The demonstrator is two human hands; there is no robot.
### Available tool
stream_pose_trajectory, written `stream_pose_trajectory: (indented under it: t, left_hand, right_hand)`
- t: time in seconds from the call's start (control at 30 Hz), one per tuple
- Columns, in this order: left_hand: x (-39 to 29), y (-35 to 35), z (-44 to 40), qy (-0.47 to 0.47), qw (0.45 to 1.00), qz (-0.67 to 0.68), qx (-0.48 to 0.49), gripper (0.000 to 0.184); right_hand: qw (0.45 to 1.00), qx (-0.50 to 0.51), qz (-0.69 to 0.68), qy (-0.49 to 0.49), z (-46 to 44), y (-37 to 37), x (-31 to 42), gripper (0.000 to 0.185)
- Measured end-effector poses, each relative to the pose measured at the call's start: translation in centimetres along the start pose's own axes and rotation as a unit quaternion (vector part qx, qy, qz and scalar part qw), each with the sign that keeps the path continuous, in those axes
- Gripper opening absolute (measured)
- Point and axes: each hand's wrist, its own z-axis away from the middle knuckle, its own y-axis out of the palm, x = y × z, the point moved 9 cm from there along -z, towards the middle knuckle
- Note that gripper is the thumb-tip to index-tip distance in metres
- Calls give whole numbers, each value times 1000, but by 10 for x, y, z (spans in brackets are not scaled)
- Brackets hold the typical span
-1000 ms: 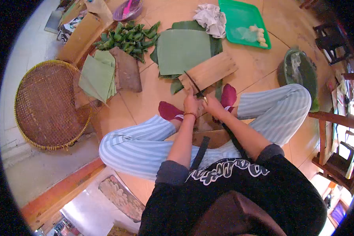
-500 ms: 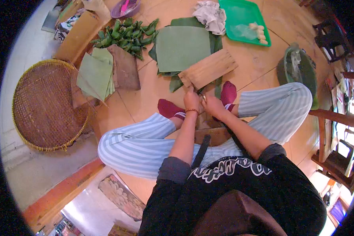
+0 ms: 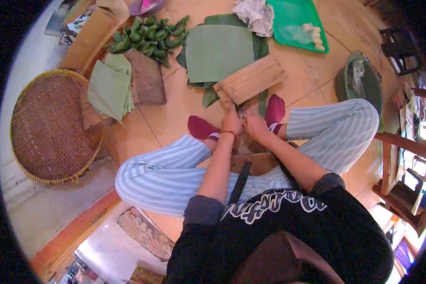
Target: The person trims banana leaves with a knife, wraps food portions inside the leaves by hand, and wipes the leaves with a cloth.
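Note:
Between my socked feet, my left hand and my right hand are close together, fingers curled in. A small dark, thin item shows between them; its kind cannot be made out, and my fingers hide most of it. Just beyond my hands, a wooden board lies at a slant, its near left end close to my left hand. Part of that board rests over a stack of square-cut green leaf sheets, with darker leaves underneath.
At left are a round woven tray, paler leaf sheets and a brown board. Green leaf-wrapped bundles lie behind. A crumpled cloth adjoins a green tray holding pale rolls. A dark green tub stands right.
The view has shifted slightly, so the things on the floor sit a little higher and further left. My hands stay together in nearly the same place, with only a small shift of the fingers.

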Motion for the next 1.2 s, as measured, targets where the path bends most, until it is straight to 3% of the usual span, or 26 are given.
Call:
stream_pose_trajectory:
  t: [0.1, 0.3, 0.37, 0.43, 0.6, 0.67, 0.97, 1.2]
  left_hand:
    - [5, 4, -1, -12, 999, 22, 35, 79]
    - [5, -5, 1, 41, 998, 50, -27, 78]
    - [4, -16, 6, 29, 996, 71, -39, 72]
    - [7, -17, 3, 11, 995, 91, -44, 67]
    - [19, -9, -8, -10, 996, 59, -72, 54]
    - [16, -13, -7, 2, 995, 45, -94, 53]
    - [2, -21, -3, 35, 990, 41, -131, 49]
    - [7, -16, -3, 7, 993, 65, -102, 54]
  right_hand:
    - [999, -28, -8, -35, 4, 3, 1, 26]
    - [999, -24, -26, -9, -13, 7, 2, 23]
    - [1000, -19, 15, 8, -17, 17, 1, 23]
    - [997, -56, 28, -37, -12, -3, 16, 24]
    - [997, -19, -73, -7, -1, -22, 11, 27]
    - [993, -28, -111, 40, -1, -20, 1, 28]
    - [998, -59, -15, 14, 1, -9, -1, 29]
    - [999, -15, -44, -7, 4, -17, 15, 29]
